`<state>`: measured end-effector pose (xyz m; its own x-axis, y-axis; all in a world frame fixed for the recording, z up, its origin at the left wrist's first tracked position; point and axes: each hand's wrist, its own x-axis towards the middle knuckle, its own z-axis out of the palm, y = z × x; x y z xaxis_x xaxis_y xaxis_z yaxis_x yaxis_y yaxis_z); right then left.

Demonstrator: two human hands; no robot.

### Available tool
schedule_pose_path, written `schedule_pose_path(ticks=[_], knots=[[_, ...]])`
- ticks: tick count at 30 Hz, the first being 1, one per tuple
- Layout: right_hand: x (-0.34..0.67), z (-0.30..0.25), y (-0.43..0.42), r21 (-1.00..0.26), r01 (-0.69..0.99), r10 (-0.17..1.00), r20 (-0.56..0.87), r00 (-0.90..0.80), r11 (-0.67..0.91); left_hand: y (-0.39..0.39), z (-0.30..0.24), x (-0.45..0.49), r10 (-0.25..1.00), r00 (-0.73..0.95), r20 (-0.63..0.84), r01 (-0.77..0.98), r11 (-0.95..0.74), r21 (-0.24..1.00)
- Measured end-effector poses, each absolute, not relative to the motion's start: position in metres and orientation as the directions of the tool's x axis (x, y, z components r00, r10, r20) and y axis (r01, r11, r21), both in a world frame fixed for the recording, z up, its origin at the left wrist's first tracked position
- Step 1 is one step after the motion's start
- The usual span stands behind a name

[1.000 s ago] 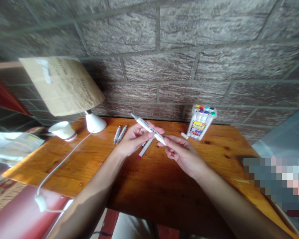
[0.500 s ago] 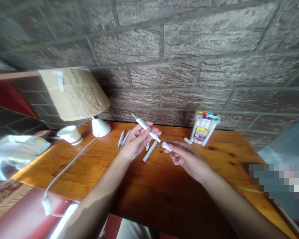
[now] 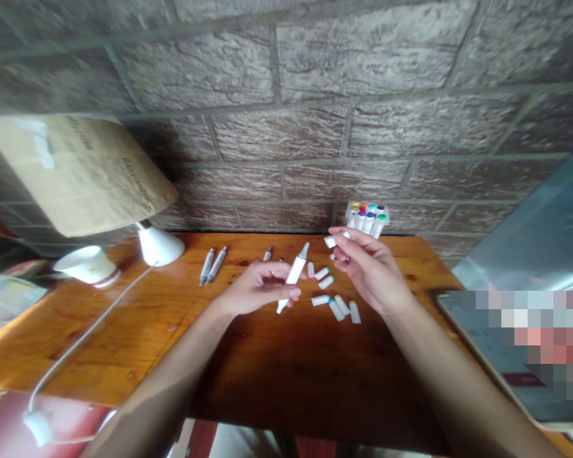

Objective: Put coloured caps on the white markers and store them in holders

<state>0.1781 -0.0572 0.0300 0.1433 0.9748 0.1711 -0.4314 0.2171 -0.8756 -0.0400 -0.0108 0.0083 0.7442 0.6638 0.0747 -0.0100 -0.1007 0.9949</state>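
My left hand point(image 3: 262, 287) is closed around an uncapped white marker point(image 3: 297, 270), which stands tilted with one tip up. To its right, my right hand point(image 3: 370, 264) pinches a white marker cap point(image 3: 332, 241), held apart from the marker. Between and below the hands, several loose caps point(image 3: 336, 309) with coloured ends lie on the wooden table point(image 3: 286, 375). Two uncapped markers point(image 3: 212, 266) rest side by side left of my left hand. Behind that hand, another marker point(image 3: 267, 254) is mostly hidden. A clear case of markers point(image 3: 368, 216) stands behind my right hand, partly covered by it.
A lamp with a paper shade point(image 3: 83, 172) stands at the back left, its white cord point(image 3: 90, 327) running over the table. Beside it is a white cup point(image 3: 88, 265). A stone-block wall point(image 3: 310, 127) closes off the back. A flat dark object point(image 3: 496, 356), partly pixelated, lies at the right.
My left hand has turned the marker so its other end points up. My right hand has moved up and away from it with the cap. The view has shifted right, and loose caps now show.
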Motion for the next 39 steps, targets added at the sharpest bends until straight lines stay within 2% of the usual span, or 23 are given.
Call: schedule_pose_path(ticks=[7, 12, 16, 22, 29, 32, 36, 39], knots=[[0.178, 0.023, -0.055, -0.909, -0.306, 0.959, 0.262, 0.105, 0.282, -0.01, 0.01, -0.038, 0.654, 0.751, 0.093, 0.05, -0.196, 0.979], [0.177, 0.019, -0.055, -0.942, -0.165, 0.955, 0.283, 0.083, 0.294, -0.009, 0.007, -0.037, 0.665, 0.727, 0.174, 0.08, -0.333, 0.939], [0.176, 0.017, -0.055, -0.957, -0.092, 0.962, 0.27, 0.053, 0.274, -0.008, 0.004, -0.036, 0.702, 0.666, 0.252, 0.103, -0.421, 0.901], [0.175, 0.012, -0.052, -0.975, -0.099, 0.979, 0.192, 0.069, 0.198, -0.009, 0.002, -0.034, 0.71, 0.61, 0.351, 0.146, -0.536, 0.831], [0.174, 0.013, -0.054, -0.977, -0.09, 0.979, 0.183, 0.088, 0.191, -0.012, 0.006, -0.031, 0.69, 0.666, 0.284, 0.168, -0.51, 0.843], [0.177, 0.015, -0.053, -0.966, -0.091, 0.958, 0.223, 0.179, 0.242, -0.01, 0.007, -0.033, 0.712, 0.656, 0.249, 0.179, -0.468, 0.865], [0.178, 0.016, -0.051, -0.962, -0.091, 0.92, 0.214, 0.328, 0.256, 0.005, 0.003, -0.045, 0.8, 0.552, 0.234, 0.189, -0.394, 0.9], [0.175, 0.012, -0.05, -0.972, -0.034, 0.93, 0.21, 0.302, 0.23, 0.021, -0.002, -0.065, 0.889, 0.412, 0.199, 0.344, -0.354, 0.87]])
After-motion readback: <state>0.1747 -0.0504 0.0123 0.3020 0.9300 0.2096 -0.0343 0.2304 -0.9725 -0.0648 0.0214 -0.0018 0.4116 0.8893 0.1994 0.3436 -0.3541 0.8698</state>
